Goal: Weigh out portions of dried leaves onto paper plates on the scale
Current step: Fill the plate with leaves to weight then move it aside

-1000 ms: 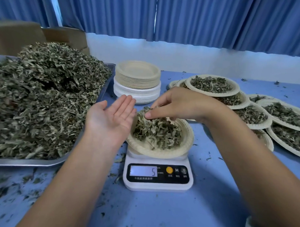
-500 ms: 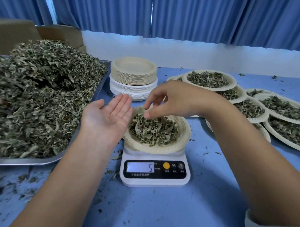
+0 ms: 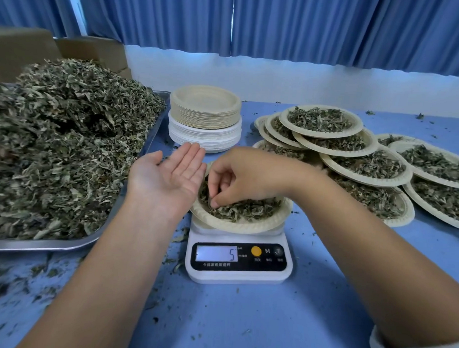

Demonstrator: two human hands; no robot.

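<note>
The plate (image 3: 237,224) of leaves (image 3: 250,209) sits on the scale (image 3: 237,277), mid-surface (image 3: 244,320). The right hand (image 3: 246,174) has come down since half a second ago; its fingers (image 3: 217,199) now curl into the leaves and pinch some. The left hand (image 3: 165,179) stays flat, palm up, holding nothing, just beside the plate. Probably the portion is being trimmed. The display (image 3: 216,253) still shows 5; beside it stands an M (image 3: 267,251), and I cannot read the small Chinese print.

A paper plate (image 3: 237,224) of dried leaves (image 3: 250,209) is carried on the scale (image 3: 236,274), toward the table's (image 3: 244,320) front edge, and 5 is shown on the display. The leaves are pinched by the right hand (image 3: 240,174). The left hand (image 3: 168,180) is held flat, palm up, at the plate's left rim. A heaped tray (image 3: 38,245) is set along the left edge.
</note>
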